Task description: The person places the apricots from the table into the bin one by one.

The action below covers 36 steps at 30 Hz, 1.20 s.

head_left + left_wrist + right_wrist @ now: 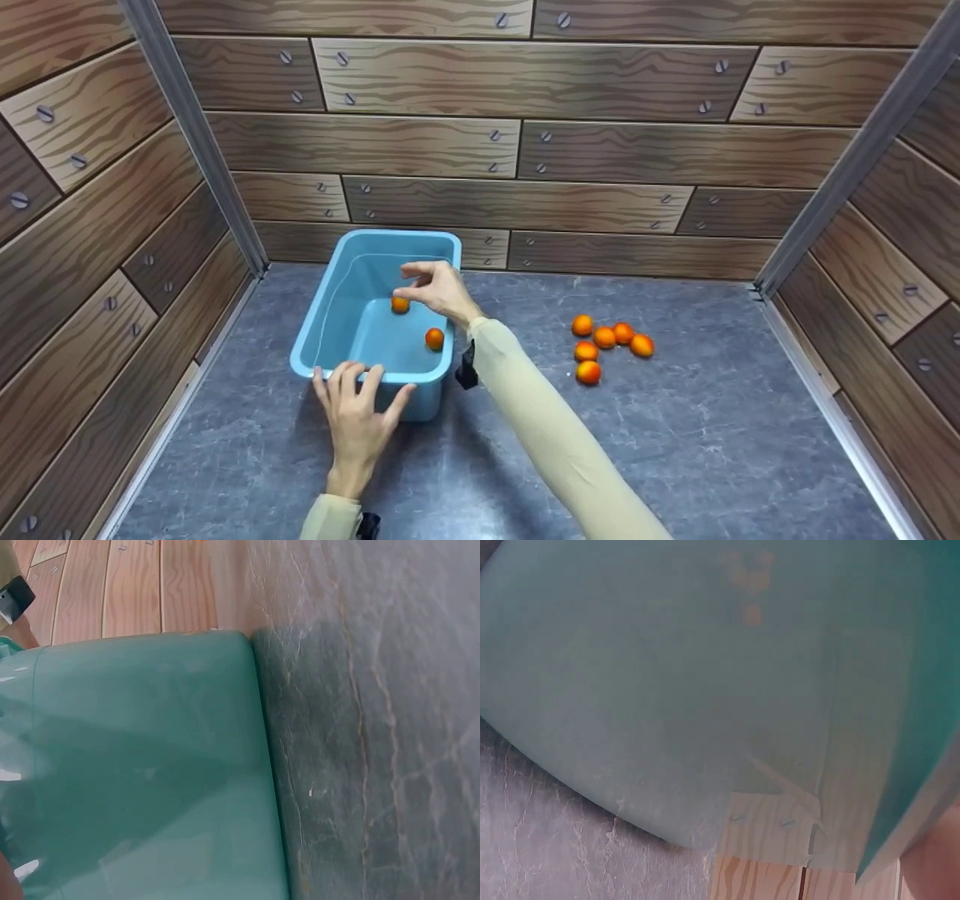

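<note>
A light blue plastic bin [306,337] stands on the grey floor. My left hand [356,424] rests at its near rim, fingers spread with the fingertips on the rim and the thumb apart against the outer side. My right hand [442,291] is over the bin's right side, thumb and forefinger apart with a gap between them. Just below the thumb in the head view is a small orange fruit [400,304]. Another small orange fruit [434,339] is in the bin near the right wall. The left wrist view shows the bin's outer wall [150,765] filling the left half.
Several small orange fruits [604,337] lie in a loose cluster on the floor [697,420] to the right of the bin. Wood-patterned walls [600,150] enclose the back and both sides. Metal strips [817,165] run along the corners.
</note>
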Available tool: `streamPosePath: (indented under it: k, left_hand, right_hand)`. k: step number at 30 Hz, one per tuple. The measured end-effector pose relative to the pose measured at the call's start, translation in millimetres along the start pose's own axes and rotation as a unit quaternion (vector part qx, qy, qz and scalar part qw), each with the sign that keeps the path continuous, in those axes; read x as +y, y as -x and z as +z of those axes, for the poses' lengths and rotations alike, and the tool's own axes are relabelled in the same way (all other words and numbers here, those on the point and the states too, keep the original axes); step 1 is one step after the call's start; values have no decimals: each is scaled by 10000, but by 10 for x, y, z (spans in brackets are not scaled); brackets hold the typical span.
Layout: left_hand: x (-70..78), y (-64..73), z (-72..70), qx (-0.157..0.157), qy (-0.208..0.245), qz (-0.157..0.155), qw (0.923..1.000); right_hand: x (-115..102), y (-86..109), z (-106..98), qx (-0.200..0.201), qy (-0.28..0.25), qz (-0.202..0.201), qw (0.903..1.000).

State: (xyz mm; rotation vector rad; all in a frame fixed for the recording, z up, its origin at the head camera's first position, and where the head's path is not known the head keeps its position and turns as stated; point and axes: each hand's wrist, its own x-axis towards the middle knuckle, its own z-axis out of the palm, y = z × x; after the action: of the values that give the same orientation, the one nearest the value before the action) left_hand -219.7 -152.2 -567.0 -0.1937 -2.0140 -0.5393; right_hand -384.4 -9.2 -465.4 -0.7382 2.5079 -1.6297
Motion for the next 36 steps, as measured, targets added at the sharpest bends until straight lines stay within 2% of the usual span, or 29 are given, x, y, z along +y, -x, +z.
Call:
streamPosePath:
  k: [6,13,19,24,29,34,36]
  left_hand:
    - [-15,-7,-12,13,57,-9,10000]
    - [-25,-16,-3,-5,77,53,10000]
    - [-26,-16,-9,51,142,37,9999]
    - [-13,-12,-8,107,157,-10,9998]
    - [6,-1,-1,105,207,-18,9997]
    - [13,5,4,131,243,15,9996]
    - [11,2,5,148,246,20,9996]
  right_hand:
    - [14,58,-96,3,-261,-194,9995]
    - [174,183,-378,394,-334,-517,9973]
    - [368,300,-537,810,-635,-588,9930]
    - [443,500,-629,859,-694,-590,9921]
    - [507,802,-788,994,-745,-470,9911]
    - [814,1014,-1037,1256,-785,88,9889]
    - [1000,1059,-1157,1382,-835,279,9865]
